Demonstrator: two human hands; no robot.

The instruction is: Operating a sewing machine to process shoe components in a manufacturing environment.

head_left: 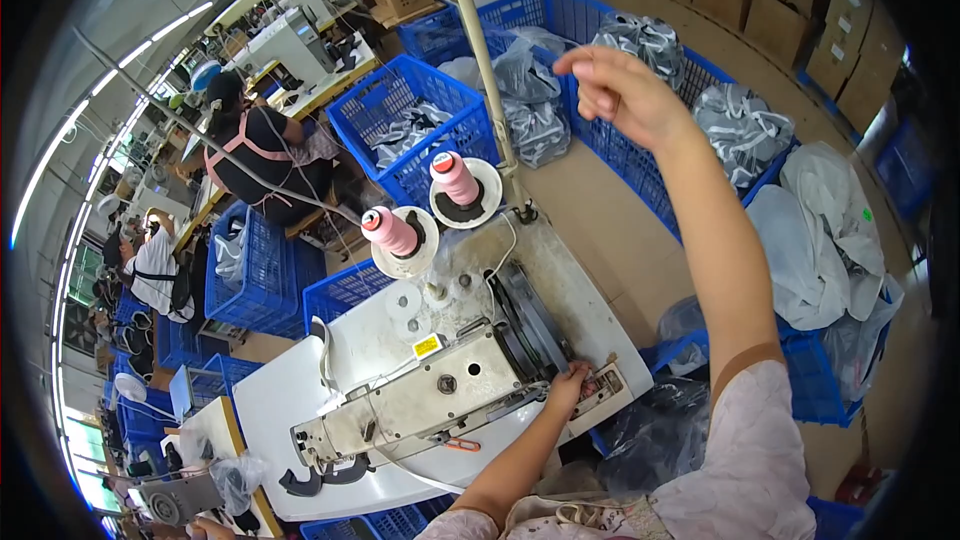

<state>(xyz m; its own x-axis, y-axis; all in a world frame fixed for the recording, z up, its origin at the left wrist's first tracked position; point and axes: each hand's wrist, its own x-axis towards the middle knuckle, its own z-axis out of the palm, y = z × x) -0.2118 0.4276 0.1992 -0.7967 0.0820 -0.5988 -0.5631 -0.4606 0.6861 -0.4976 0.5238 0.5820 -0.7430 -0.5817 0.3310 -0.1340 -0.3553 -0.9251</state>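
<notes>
A pale industrial sewing machine [400, 390] lies across a white table [270, 410]. My left hand [568, 386] is at its right end, fingers curled against the edge of the dark wheel part [535, 325]; what they grip is partly hidden. My right hand [630, 95] is raised high beyond the table, near the thread stand's pole [480, 50]. Its fingers are bent together, and anything between them is too small to make out. Two pink thread cones [455, 180] stand on white discs behind the machine. Orange-handled snips [462, 444] and black curved pieces [300, 483] lie in front.
Blue crates [405, 105] with grey-and-white pieces stand behind the table. More bagged bundles [740, 130] fill the crates at right, beside large translucent bags [820, 230]. A person [255, 145] sits at another machine to the left. Cardboard boxes [780, 25] line the far wall.
</notes>
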